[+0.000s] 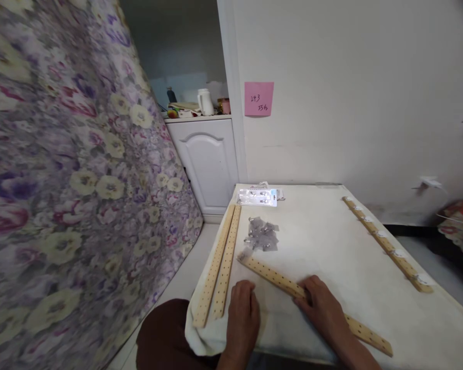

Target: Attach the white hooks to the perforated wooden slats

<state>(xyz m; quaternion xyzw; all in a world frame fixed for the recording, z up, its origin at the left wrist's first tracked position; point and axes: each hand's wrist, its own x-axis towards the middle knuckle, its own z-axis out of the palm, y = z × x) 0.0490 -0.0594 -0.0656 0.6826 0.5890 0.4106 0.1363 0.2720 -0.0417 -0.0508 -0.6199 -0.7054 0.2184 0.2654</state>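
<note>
Curled loosely, the left hand (244, 313) sits low over the white cloth (312, 221), its fingers drawn in; whether anything is pinched inside cannot be told. Clamped near the middle of a drilled wooden strip (272, 275), the right hand (321, 303) has its thumb on one side and fingers on the other, probably because a central grip steadies both long ends. That strip slants across the near part of the table, its far end beside a heap of small clear packets (260, 234), which seem to lie there to be within easy reach of either hand. A grey, blurred bit shows at that end, too unclear to name. Left of the left hand, two similar strips (215, 267) (229, 262) lie side by side, likely to keep the middle free. Beyond the heap rests a clear-fronted pack (257, 197); along the right edge, apart from the rest, lies another strip bearing a row of whitish pieces (393, 252).
</note>
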